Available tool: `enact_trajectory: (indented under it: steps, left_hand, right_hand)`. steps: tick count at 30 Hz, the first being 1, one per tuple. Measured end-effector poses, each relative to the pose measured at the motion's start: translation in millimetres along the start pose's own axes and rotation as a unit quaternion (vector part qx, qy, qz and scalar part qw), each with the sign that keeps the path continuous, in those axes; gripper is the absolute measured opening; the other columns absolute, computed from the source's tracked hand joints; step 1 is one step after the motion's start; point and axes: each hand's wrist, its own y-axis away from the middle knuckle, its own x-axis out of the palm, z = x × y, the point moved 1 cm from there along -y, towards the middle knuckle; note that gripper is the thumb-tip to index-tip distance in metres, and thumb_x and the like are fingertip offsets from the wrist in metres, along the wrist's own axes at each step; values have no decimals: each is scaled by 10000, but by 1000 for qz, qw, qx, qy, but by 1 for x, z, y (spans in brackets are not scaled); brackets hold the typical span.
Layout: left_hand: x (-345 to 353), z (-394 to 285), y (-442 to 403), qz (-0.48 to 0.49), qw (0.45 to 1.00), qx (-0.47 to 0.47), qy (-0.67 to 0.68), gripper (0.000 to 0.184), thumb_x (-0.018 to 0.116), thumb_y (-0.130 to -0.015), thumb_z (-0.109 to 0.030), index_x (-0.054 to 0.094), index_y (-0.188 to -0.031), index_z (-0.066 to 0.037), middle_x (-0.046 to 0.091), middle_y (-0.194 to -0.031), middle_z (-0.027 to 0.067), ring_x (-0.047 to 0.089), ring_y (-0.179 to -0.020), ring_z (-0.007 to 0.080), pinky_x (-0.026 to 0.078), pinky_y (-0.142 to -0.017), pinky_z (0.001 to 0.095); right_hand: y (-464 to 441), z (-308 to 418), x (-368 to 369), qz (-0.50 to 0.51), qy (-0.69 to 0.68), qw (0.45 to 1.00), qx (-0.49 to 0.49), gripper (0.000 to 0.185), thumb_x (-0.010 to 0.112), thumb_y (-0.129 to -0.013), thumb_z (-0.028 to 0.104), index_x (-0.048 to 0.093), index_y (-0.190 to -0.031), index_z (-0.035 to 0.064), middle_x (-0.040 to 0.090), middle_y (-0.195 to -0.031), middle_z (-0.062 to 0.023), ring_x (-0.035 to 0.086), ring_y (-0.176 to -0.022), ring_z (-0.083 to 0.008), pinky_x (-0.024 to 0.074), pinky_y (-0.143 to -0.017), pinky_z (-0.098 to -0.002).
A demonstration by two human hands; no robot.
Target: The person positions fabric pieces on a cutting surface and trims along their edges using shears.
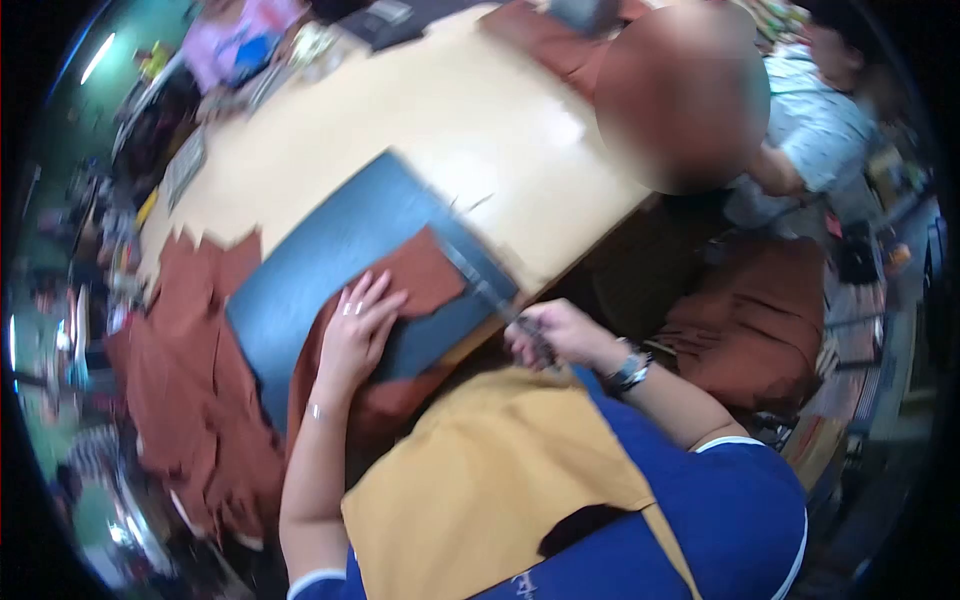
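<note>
My left hand (362,330) lies flat with fingers spread on a piece of reddish-brown leather (425,270), pressing it against a dark blue-grey board (340,215). Below the hand, the leather drapes over the table edge toward my body. My right hand (558,335) is closed around the dark, mottled handle of a long thin metal tool (490,287). Its shaft points up and left along the right side of the leather; blur hides whether it touches and whether it has a blade.
Beneath the board is a cream tabletop (330,120). More brown leather (195,400) hangs at the left, and another pile (755,320) lies at the right. Across the table a person in a light blue shirt (820,115) stands at the right, another in pink (235,45) at the left.
</note>
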Motion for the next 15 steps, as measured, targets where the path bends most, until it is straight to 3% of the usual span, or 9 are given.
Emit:
enact_trajectory:
  steps: [1,3,7,8,11,15]
  left_hand:
    - [-2,-2,-1,3,1000,-1,-2,271,557,-918,-163,647,-1173,-148,527,-1340,138,445,-1279,365,338,-1059,518]
    - [-3,-4,-1,16,1000,-2,-3,262,575,-903,-151,660,-1151,-151,535,-1333,137,447,-1280,367,341,-1058,516]
    - [-2,-5,4,13,1000,-5,5,241,594,-882,-137,686,-1104,-146,569,-1297,120,471,-1262,361,347,-1051,522]
    - [-1,-5,6,11,1000,-8,11,238,596,-879,-133,689,-1098,-146,574,-1293,114,473,-1261,359,346,-1051,524]
    - [-4,-2,4,17,999,-21,25,267,586,-889,-156,666,-1143,-145,546,-1325,126,449,-1279,363,319,-1067,528]
    - [-16,-11,6,49,997,-64,-4,373,560,-912,-238,579,-1270,-136,447,-1411,174,362,-1340,376,254,-1095,540]
  right_hand:
    - [-4,2,1,-4,9,1000,0,281,611,-933,285,651,-844,22,623,-688,-15,600,-582,-85,494,-533,-233]
    - [-9,7,3,4,67,998,11,177,574,-943,175,646,-935,13,637,-737,-23,615,-600,-92,513,-543,-242]
    - [-13,13,2,36,62,997,-3,267,593,-945,276,616,-836,33,616,-673,-19,591,-562,-68,481,-506,-216]
    - [-10,14,3,35,47,998,-16,401,633,-902,414,579,-726,57,594,-632,-5,579,-553,-74,467,-525,-213]
    - [-5,20,0,34,28,999,-14,375,637,-907,378,574,-726,56,576,-631,19,575,-559,-62,470,-538,-205]
    - [-18,25,-20,11,27,996,-84,269,633,-917,308,645,-876,42,603,-668,9,583,-581,-60,480,-550,-206]
